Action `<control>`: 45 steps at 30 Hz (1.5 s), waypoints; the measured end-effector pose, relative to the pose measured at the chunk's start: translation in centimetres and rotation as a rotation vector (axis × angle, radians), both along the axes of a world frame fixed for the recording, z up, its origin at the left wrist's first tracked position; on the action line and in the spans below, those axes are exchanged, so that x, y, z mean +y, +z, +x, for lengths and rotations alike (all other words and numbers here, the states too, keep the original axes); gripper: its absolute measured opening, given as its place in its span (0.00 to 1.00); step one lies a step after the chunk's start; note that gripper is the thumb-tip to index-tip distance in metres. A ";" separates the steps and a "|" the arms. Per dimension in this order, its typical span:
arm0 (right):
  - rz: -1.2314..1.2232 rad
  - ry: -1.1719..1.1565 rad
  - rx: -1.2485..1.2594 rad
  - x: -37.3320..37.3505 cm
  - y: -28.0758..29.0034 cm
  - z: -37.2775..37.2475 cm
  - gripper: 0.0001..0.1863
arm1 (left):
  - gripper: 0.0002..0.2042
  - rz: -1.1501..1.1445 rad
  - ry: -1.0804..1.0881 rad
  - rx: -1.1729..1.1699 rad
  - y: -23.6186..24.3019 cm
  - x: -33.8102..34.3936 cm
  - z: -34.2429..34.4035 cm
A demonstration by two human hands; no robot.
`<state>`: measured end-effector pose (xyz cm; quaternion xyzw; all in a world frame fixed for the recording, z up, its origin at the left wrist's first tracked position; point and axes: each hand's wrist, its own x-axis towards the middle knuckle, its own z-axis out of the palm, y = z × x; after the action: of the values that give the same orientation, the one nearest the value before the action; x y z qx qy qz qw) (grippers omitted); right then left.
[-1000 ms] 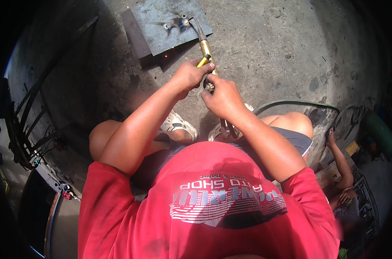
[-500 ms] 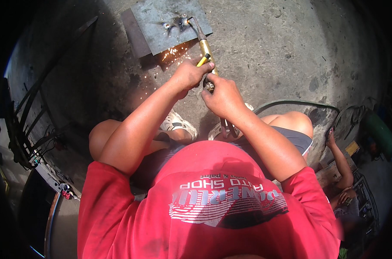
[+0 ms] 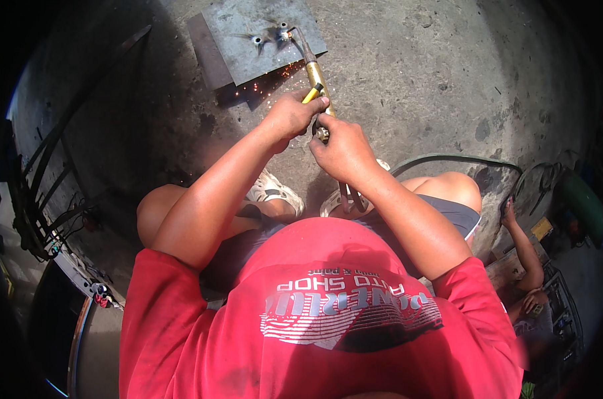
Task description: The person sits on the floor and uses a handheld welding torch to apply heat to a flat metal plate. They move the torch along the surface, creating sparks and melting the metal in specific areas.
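My left hand (image 3: 291, 116) is closed around the brass cutting torch (image 3: 315, 72), with a yellow stick-like item (image 3: 311, 94) under its thumb. Just below it, my right hand (image 3: 341, 146) grips the torch's valve end, where hoses hang down. The bent tip reaches onto a grey steel plate (image 3: 251, 63), at a glowing spot (image 3: 288, 35) beside small holes with scorch marks. A darker metal piece (image 3: 207, 63) lies beneath the plate. Orange sparks scatter just below the plate's lower edge.
My bent legs and shoes flank the hoses on concrete. Dark curved metal bars (image 3: 49, 166) stand at left. At right lie a looping hose (image 3: 461, 158), a green cylinder (image 3: 581, 199) and a co-worker's bare limb (image 3: 526, 259) among dark clutter.
One second ago only a small glow showed below the plate; a bright spray of sparks followed and has now thinned to orange specks. Both hands and the torch hold their position.
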<state>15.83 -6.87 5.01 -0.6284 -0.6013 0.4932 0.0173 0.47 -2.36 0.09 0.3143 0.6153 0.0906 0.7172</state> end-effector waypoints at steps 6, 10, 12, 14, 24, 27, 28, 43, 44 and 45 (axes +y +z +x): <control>-0.007 0.000 -0.004 0.0 0.1 0.0 0.24 | 0.14 -0.002 -0.004 0.000 0.7 0.2 0.1; 0.038 -0.001 -0.009 -0.3 -0.3 0.0 0.21 | 0.14 0.004 0.001 -0.006 0.5 0.1 0.0; 0.056 -0.002 -0.010 -0.4 -0.4 0.0 0.20 | 0.14 0.025 0.006 -0.006 0.4 -0.1 0.2; 0.043 -0.002 -0.006 -0.4 -0.5 0.0 0.20 | 0.14 0.026 0.008 -0.008 0.3 -0.1 0.1; 0.078 0.004 0.004 -0.5 -0.5 0.0 0.21 | 0.16 0.016 0.022 -0.016 0.8 -0.1 0.2; 0.076 0.008 -0.003 -0.5 -0.4 0.0 0.21 | 0.16 0.009 0.023 -0.021 0.8 -0.1 0.2; 0.070 0.008 -0.006 -0.5 -0.4 0.0 0.21 | 0.16 0.003 0.024 -0.023 0.8 -0.1 0.2; 0.083 -0.022 0.017 -0.9 -0.2 0.1 0.18 | 0.13 -0.004 0.009 -0.022 0.7 -0.3 0.1; 0.084 -0.027 0.014 -0.9 -0.1 0.1 0.18 | 0.13 0.003 0.009 -0.020 0.6 -0.4 0.1; 0.080 -0.021 0.006 -0.9 -0.1 0.1 0.19 | 0.13 0.010 0.009 -0.019 0.5 -0.4 0.2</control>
<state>15.97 -7.73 4.95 -0.6321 -0.6139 0.4703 0.0495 0.68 -2.78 0.63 0.3141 0.6094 0.0997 0.7211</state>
